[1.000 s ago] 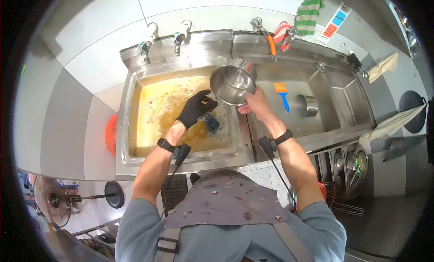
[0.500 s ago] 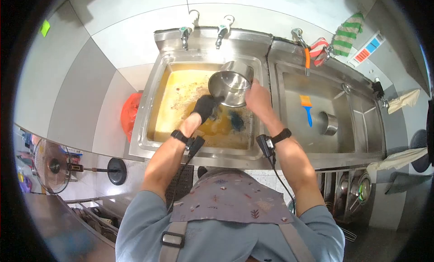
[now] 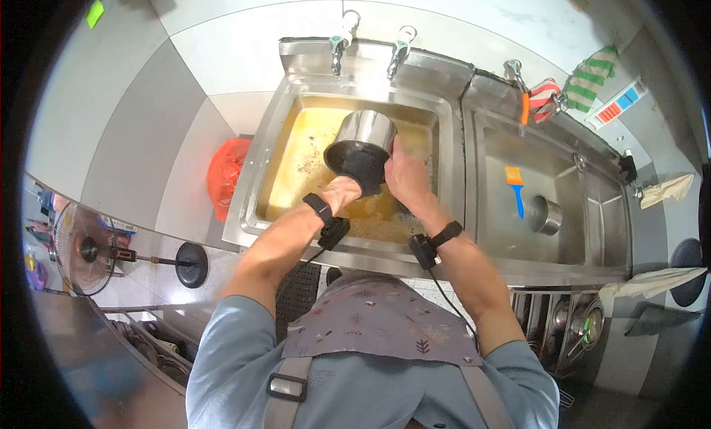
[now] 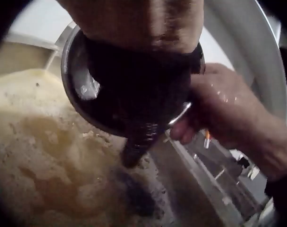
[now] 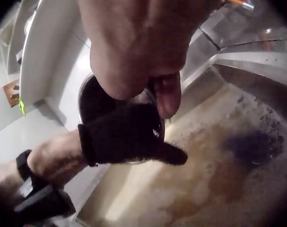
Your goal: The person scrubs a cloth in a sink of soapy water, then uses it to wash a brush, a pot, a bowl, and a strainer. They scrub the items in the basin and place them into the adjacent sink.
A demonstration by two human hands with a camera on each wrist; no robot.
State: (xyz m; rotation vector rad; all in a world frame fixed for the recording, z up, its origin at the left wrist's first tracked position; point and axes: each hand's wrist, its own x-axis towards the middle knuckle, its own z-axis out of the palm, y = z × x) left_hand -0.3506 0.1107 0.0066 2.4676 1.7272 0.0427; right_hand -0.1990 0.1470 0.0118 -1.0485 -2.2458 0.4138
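Observation:
A shiny steel pot (image 3: 364,127) is tipped over the left basin (image 3: 270,207), its mouth toward me. My right hand (image 3: 407,171) grips it at the right side of the rim, fingers curled. Wearing a black glove, my left hand (image 3: 364,168) reaches into the pot's mouth; the pot hides most of its fingers. The glove's thumb (image 5: 172,153) sticks out straight past the rim in the right wrist view. Cloudy yellow-brown water (image 5: 190,189) lies below, with a dark blue clump (image 5: 254,147) in it.
In the right basin (image 3: 548,255) lie a blue-handled brush (image 3: 517,192) with orange bristles and a small metal cup (image 3: 546,215). Taps (image 3: 401,52) stand along the back edge. A red plastic bag (image 3: 228,177) sits left of the sink.
The pot has moved left over the basin and turned mouth toward me, still in my right hand. My left hand has gone from beside it into its mouth.

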